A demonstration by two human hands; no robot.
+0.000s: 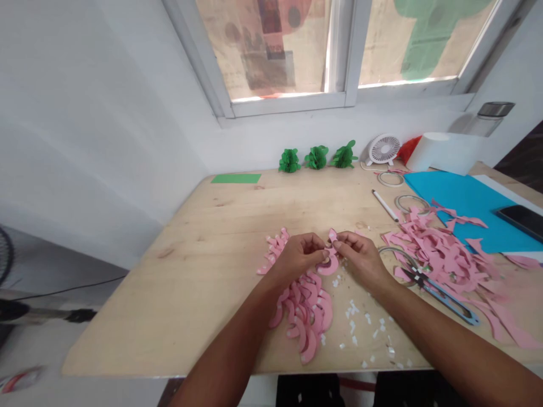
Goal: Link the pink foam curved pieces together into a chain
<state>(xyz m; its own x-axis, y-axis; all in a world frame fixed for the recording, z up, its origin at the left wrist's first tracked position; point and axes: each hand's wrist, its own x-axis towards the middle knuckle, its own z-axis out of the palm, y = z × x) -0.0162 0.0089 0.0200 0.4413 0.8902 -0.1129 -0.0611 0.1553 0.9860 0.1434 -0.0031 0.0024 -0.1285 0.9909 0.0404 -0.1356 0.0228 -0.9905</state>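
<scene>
Fingers of my left hand (299,257) and right hand (358,257) are pinched narrow on one pink crescent (328,265), holding it between them just above the table (203,249). Nearer to me than the crescent lies a pile (307,308) of more pink curved pieces, partly under my left wrist. Small white bits (354,316) are scattered near-right of the crescent. Right of the crescent, by my right wrist, lie scissors (441,294), their blades at the edge of a heap of pink scraps (441,254). Beyond the crescent to the right lie a pen (384,204) and a blue sheet (462,203) with a phone (524,219) on its right part. Far beyond the crescent, against the wall, sit three green pompoms (316,157) and a small fan (383,148). Far-left of the crescent lies a green card (236,178).
</scene>
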